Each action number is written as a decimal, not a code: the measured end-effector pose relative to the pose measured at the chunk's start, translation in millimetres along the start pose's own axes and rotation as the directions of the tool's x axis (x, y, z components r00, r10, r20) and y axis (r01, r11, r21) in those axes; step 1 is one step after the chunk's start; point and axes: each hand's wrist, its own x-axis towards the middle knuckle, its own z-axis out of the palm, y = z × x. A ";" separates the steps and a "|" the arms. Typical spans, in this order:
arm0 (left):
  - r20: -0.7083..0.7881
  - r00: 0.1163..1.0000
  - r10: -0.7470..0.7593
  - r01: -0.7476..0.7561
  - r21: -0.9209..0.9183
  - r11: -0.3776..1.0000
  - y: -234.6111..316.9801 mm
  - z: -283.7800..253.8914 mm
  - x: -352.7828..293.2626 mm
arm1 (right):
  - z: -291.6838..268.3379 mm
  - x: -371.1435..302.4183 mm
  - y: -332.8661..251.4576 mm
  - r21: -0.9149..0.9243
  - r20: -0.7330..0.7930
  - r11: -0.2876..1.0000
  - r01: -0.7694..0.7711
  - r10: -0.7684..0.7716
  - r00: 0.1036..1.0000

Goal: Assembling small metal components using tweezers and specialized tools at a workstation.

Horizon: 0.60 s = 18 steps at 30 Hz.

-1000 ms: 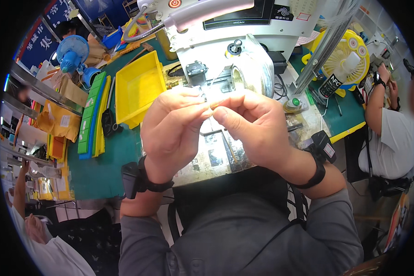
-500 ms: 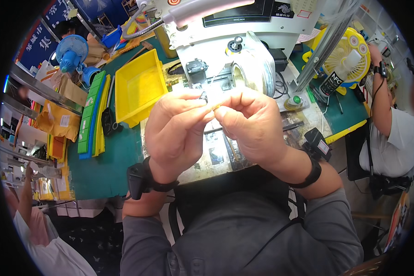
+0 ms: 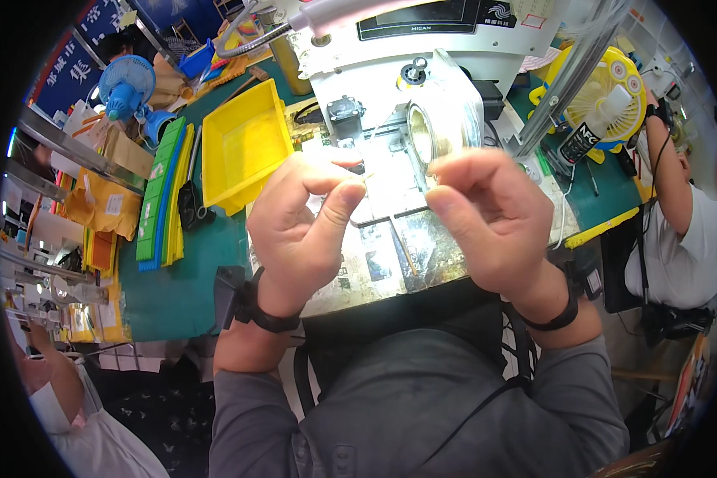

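Drawn apart before the white machine (image 3: 354,70): left hand (image 3: 295,227), pinching a tiny yellowish piece (image 3: 366,176) at its fingertips; right hand (image 3: 498,219), fingers curled near thumb, hold indeterminable.

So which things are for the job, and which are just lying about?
Probably for the job:
tiny thing in left hand, too small to name
right hand, close by
white machine in front

Probably just lying about:
green strips
blue fan
yellow fan

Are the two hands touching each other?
No, a clear gap separates the left hand from the right hand, with the bright bench area showing between them.
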 end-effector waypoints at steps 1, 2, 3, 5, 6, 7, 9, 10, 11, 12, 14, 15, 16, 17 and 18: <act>0.029 0.998 -0.063 0.064 -0.023 0.998 1.5 -0.2 -0.6 | 0.4 4.9 -2.8 -0.220 0.014 0.959 0.178 -0.180 0.984; 0.031 0.997 -0.065 0.066 -0.023 0.998 0.8 0.1 -1.4 | 0.3 9.1 -3.6 -0.424 0.068 0.839 0.341 -0.346 0.936; 0.031 0.998 -0.047 0.048 -0.026 0.999 -0.6 0.8 -2.1 | -0.4 12.6 -2.5 -0.424 0.066 0.840 0.339 -0.344 0.936; 0.031 0.999 -0.030 0.031 -0.027 0.999 -0.5 1.4 -1.6 | -1.1 19.6 -0.7 -0.487 0.208 0.705 0.516 -0.480 0.852; 0.001 1.000 -0.003 0.003 0.000 1.000 0.6 2.4 -0.7 | -0.3 22.0 -1.2 -0.487 0.207 0.706 0.515 -0.479 0.853; -0.030 0.999 0.026 -0.025 0.026 0.999 0.6 3.8 -0.1 | 0.9 24.5 -1.9 -0.496 0.248 0.665 0.558 -0.508 0.825; -0.026 0.996 0.091 -0.090 0.040 0.995 -2.1 5.6 0.9 | 5.5 28.1 -0.1 -0.504 0.290 0.622 0.599 -0.532 0.796; -0.021 0.987 0.157 -0.156 0.055 0.986 -2.8 6.0 1.2 | 8.8 29.7 2.0 -0.507 0.296 0.592 0.626 -0.563 0.772; -0.022 0.987 0.156 -0.155 0.055 0.986 -1.9 5.6 1.7 | 10.6 30.7 4.0 -0.510 0.302 0.561 0.652 -0.593 0.747; -0.005 0.980 0.198 -0.196 0.105 0.975 -0.2 4.8 2.7 | 10.9 31.2 5.7 -0.510 0.303 0.562 0.651 -0.592 0.747; 0.012 0.971 0.238 -0.237 0.154 0.959 -0.5 4.6 2.6 | 11.7 31.6 8.5 -0.536 0.316 0.554 0.636 -0.567 0.761; 0.011 0.959 0.284 -0.282 0.177 0.943 -2.0 5.6 2.6 | 12.1 31.3 8.0 -0.536 0.317 0.555 0.636 -0.566 0.761; 0.012 0.944 0.330 -0.326 0.199 0.924 -3.0 6.1 2.4 | 12.6 30.5 7.1 -0.541 0.312 0.578 0.611 -0.537 0.784; 0.011 0.944 0.329 -0.325 0.198 0.925 -2.7 5.5 2.4 | 13.0 30.1 6.7 -0.545 0.306 0.601 0.585 -0.507 0.806; 0.025 0.934 0.355 -0.351 0.239 0.905 -1.6 4.5 2.5 | 13.6 30.2 8.0 -0.545 0.306 0.601 0.584 -0.506 0.807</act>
